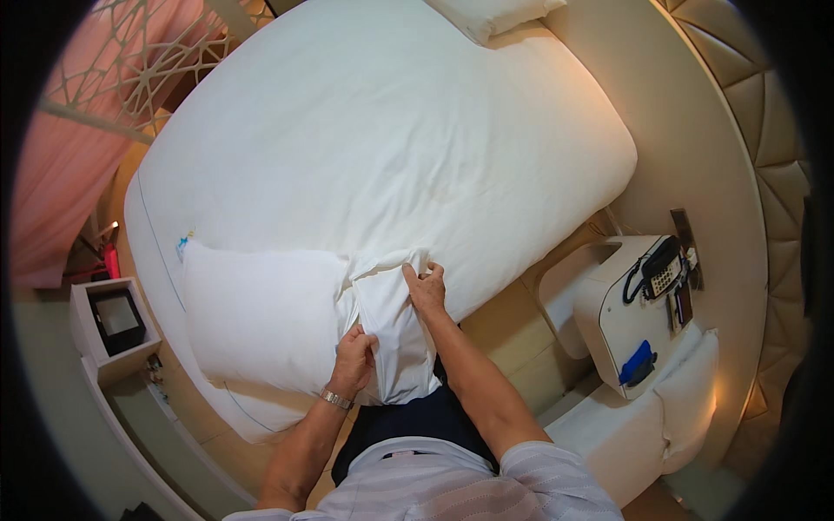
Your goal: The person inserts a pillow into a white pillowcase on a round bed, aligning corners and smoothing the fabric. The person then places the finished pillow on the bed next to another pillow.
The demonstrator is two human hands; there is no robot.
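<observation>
A plump white pillow (267, 316) lies at the near edge of the bed (391, 130). The loose open end of its white pillowcase (397, 338) spreads to the right and drapes over the mattress edge towards my legs. My left hand (355, 358), with a metal-band watch on the wrist, pinches the near side of the case's opening. Farther up and to the right, my right hand (427, 286) grips the upper fabric of the case between thumb and fingers. Folds of cloth hide the inside of the opening.
Right of the bed stands a white bedside table (625, 312) with a corded telephone (661, 270) and a blue item (636, 363). White bedding (625, 436) is heaped below it. Another pillow (498, 13) rests at the far side. A pink curtain (71, 189) hangs at left behind a lattice panel (140, 75).
</observation>
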